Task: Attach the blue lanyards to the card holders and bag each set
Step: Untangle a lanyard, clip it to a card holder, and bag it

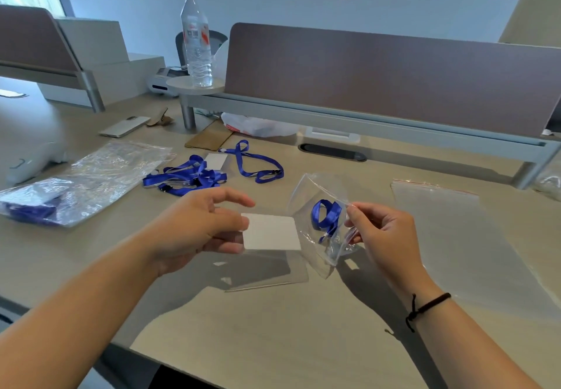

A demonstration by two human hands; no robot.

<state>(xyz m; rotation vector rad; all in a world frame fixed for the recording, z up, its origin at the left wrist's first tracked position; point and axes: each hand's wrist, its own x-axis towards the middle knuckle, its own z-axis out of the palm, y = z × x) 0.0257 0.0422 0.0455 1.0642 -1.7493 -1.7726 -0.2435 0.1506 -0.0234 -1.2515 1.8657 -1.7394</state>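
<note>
Above the desk (273,328), the left hand (194,230) pinches the edge of a card holder (271,232) with a white insert, while the right hand (379,233) pinches the rim of a small clear zip bag (318,194). The holder's blue lanyard (326,214) already sits inside the bag. More blue lanyards (188,176) lie tangled farther back, left of centre.

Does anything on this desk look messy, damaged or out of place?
Nothing looks damaged or spilled. The loose blue lanyards lie in a tangled heap behind the left hand. The water bottle stands upright on a small round shelf raised above the desk. The right hand holds a small clear bag.
</note>
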